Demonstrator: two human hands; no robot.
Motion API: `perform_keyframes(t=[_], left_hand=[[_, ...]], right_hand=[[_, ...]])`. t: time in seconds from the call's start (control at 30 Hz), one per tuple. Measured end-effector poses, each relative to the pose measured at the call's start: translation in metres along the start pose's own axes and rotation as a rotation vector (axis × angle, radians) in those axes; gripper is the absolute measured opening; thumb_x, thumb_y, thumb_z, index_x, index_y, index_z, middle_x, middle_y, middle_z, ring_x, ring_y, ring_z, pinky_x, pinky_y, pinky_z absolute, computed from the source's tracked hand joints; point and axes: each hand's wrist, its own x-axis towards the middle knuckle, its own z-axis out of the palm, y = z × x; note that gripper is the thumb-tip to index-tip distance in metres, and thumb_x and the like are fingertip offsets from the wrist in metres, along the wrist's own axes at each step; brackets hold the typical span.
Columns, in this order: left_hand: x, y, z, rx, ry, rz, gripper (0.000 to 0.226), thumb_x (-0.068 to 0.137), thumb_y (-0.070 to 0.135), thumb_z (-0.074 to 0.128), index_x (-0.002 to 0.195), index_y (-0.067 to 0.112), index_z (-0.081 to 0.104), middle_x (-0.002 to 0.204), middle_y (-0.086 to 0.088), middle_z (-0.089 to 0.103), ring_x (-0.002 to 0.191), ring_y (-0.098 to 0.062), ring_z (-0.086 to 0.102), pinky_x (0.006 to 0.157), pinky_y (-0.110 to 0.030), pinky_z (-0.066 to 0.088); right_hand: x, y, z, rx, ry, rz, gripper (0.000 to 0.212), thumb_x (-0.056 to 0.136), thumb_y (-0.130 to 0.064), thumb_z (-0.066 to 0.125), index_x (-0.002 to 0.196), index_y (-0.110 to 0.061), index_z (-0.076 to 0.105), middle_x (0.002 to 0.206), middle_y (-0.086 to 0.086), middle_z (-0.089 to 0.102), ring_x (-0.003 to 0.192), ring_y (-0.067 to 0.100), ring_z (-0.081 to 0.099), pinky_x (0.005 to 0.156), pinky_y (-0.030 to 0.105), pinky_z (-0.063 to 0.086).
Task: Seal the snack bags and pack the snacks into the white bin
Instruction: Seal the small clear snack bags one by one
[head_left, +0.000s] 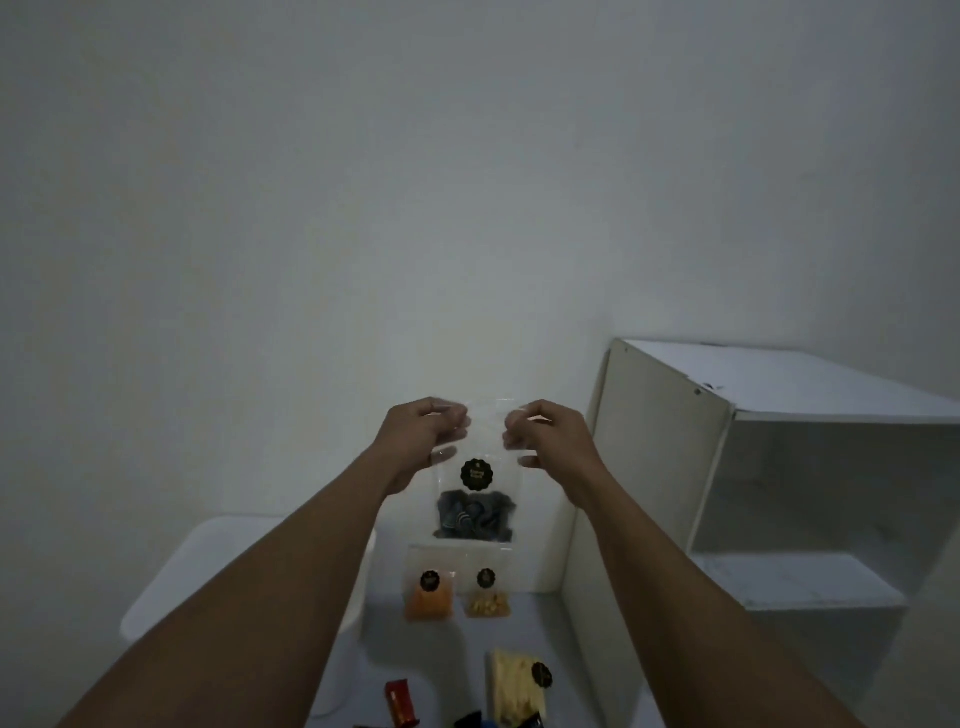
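Head view shows left hand (423, 431) and right hand (545, 434) pinching the clear snack bag (475, 493) top; best to slide pinched fingers firmly along the strip.

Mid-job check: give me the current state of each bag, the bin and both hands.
left hand: pinching the top of the dark-snack bag
right hand: pinching the same top edge
dark-snack bag: held up, upright; seal unclear
orange-snack bag: upright by wall, untouched
pale-snack bag: upright, untouched
white bin: contents hidden

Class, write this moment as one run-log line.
step: sealing | left hand: pinching bag top | right hand: pinching bag top | clear snack bag: held upright | white bin: bag not in
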Motion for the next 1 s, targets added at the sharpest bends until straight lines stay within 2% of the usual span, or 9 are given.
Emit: perform_keyframes(t=[0.13, 0.3, 0.5, 0.67, 0.87, 1.0], left_hand=[[-0.002, 0.016, 0.007, 0.003, 0.032, 0.049, 0.019, 0.088, 0.019, 0.071, 0.102, 0.006, 0.07, 0.098, -0.008, 0.075, 0.089, -0.017, 0.068, 0.081, -0.033, 0.057], [-0.006, 0.031, 0.008, -0.077, 0.023, 0.056, 0.022, 0.089, 0.019, 0.071, 0.106, 0.006, 0.07, 0.102, -0.007, 0.074, 0.091, -0.017, 0.068, 0.08, -0.032, 0.057], [-0.006, 0.041, 0.007, -0.039, 0.075, 0.104, 0.024, 0.088, 0.015, 0.072, 0.106, -0.001, 0.069, 0.097, -0.01, 0.075, 0.089, -0.018, 0.068, 0.08, -0.032, 0.058], [-0.003, 0.044, 0.004, 0.005, 0.094, 0.122, 0.026, 0.086, 0.016, 0.074, 0.106, 0.0, 0.069, 0.093, -0.009, 0.075, 0.085, -0.017, 0.069, 0.08, -0.032, 0.057], [-0.003, 0.041, 0.008, -0.048, 0.07, 0.1, 0.019, 0.088, 0.017, 0.072, 0.103, 0.005, 0.071, 0.1, -0.009, 0.075, 0.088, -0.016, 0.069, 0.077, -0.031, 0.057], [-0.002, 0.043, 0.007, -0.064, 0.047, 0.091, 0.013, 0.086, 0.013, 0.073, 0.097, 0.006, 0.073, 0.097, -0.009, 0.076, 0.088, -0.017, 0.07, 0.079, -0.032, 0.057]], right_hand=[[0.006, -0.019, -0.006, -0.013, -0.03, -0.054, 0.02, 0.088, -0.016, 0.07, 0.098, 0.001, 0.064, 0.091, 0.013, 0.074, 0.082, 0.018, 0.072, 0.07, 0.036, 0.055], [0.01, -0.034, -0.007, 0.017, -0.047, -0.094, 0.014, 0.086, -0.008, 0.068, 0.091, 0.004, 0.064, 0.087, 0.006, 0.074, 0.083, 0.017, 0.071, 0.069, 0.034, 0.055], [0.011, -0.044, -0.008, 0.017, -0.098, -0.085, 0.016, 0.085, -0.014, 0.07, 0.094, 0.0, 0.067, 0.091, 0.011, 0.074, 0.083, 0.017, 0.073, 0.072, 0.035, 0.057], [0.009, -0.041, -0.006, 0.053, -0.116, -0.092, 0.006, 0.086, -0.016, 0.07, 0.083, -0.012, 0.067, 0.087, 0.007, 0.073, 0.082, 0.016, 0.072, 0.069, 0.033, 0.055], [0.012, -0.046, -0.006, 0.051, -0.053, -0.136, 0.012, 0.085, -0.004, 0.067, 0.074, -0.01, 0.063, 0.08, 0.005, 0.073, 0.077, 0.016, 0.068, 0.069, 0.032, 0.052], [0.013, -0.048, -0.01, 0.008, -0.091, -0.126, 0.012, 0.084, -0.004, 0.066, 0.074, -0.009, 0.066, 0.08, 0.004, 0.074, 0.076, 0.015, 0.069, 0.066, 0.031, 0.054]])
